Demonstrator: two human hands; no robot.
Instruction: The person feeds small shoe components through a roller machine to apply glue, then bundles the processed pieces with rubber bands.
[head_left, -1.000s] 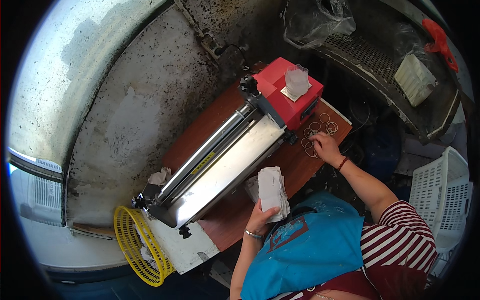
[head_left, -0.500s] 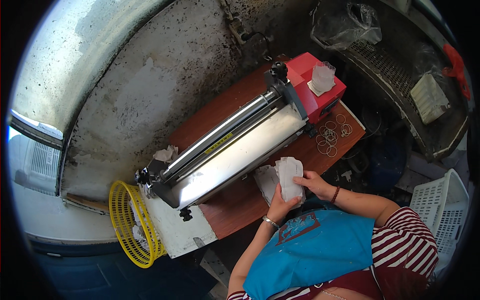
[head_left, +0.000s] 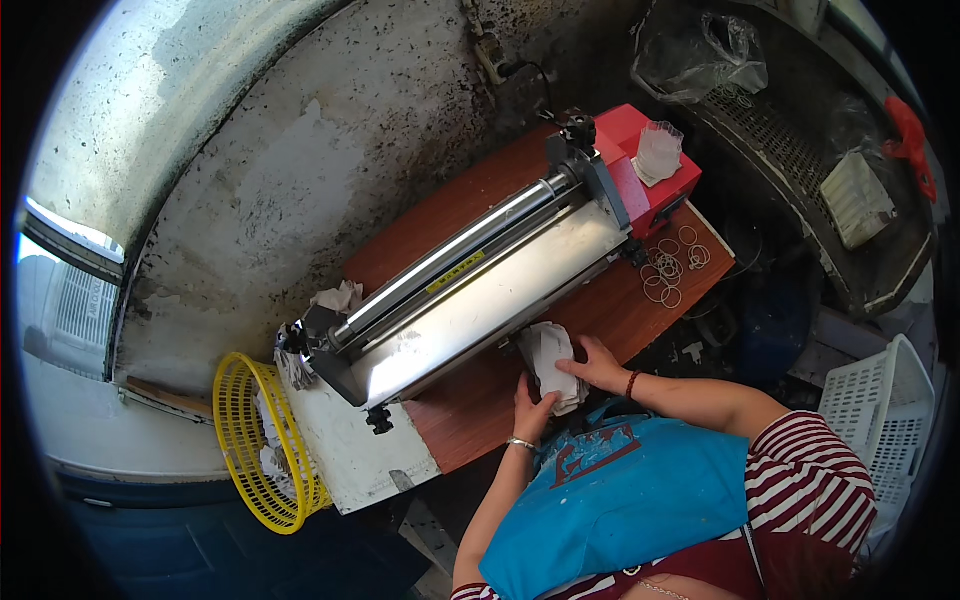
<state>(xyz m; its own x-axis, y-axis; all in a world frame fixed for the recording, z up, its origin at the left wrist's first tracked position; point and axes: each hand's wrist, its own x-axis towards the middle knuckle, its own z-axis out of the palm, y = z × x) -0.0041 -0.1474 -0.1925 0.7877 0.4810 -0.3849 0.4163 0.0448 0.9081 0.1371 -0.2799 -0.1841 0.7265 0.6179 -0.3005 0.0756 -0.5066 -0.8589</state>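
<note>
A stack of thin white sheets (head_left: 553,362) with uneven edges lies at the front edge of the reddish-brown table, just before the machine. Whether they are paper or cloth I cannot tell. My left hand (head_left: 533,410) grips the stack's near left side, thumb toward its lower end. My right hand (head_left: 597,367) holds its right side, with the thumb on top and the other fingers bent along the edge. Beyond the stack stands a roller machine (head_left: 480,300) with a long metal roller, a shiny feed plate and a red housing (head_left: 650,190).
Thin pale rings (head_left: 665,268) lie on the table's right end. A small white stack (head_left: 658,155) sits on the red housing. At the left stands a yellow basket (head_left: 228,440) holding white scraps; a white crate (head_left: 855,400) is at the right. Crumpled white pieces (head_left: 338,297) lie behind the machine.
Both hands have moved left and slightly down with the stack, onto the place where other sheets lay. My hands are now farther apart along its sides. The view has shifted slightly.
</note>
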